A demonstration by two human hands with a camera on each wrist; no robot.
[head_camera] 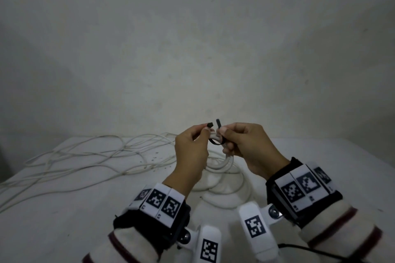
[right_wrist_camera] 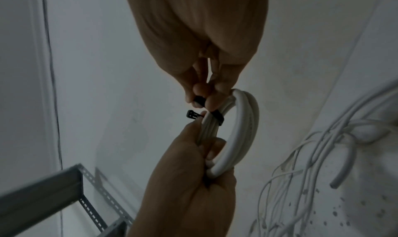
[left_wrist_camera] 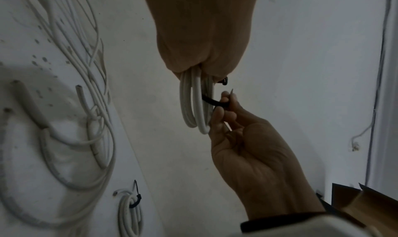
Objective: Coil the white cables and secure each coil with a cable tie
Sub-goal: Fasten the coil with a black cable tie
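Observation:
Above the white table I hold a small coil of white cable. My left hand grips the coil and pinches the head end of a black cable tie. The tie's band wraps round the coil's strands. My right hand pinches the tie's tail just right of the head. The two tie ends stand apart, pointing up. In the left wrist view the coil hangs from my left palm.
Loose thin white cables sprawl over the table's left and back. Thicker cable pieces and a tied coil lie below my hands. A perforated metal frame and a cardboard box stand off the table. A wall rises behind.

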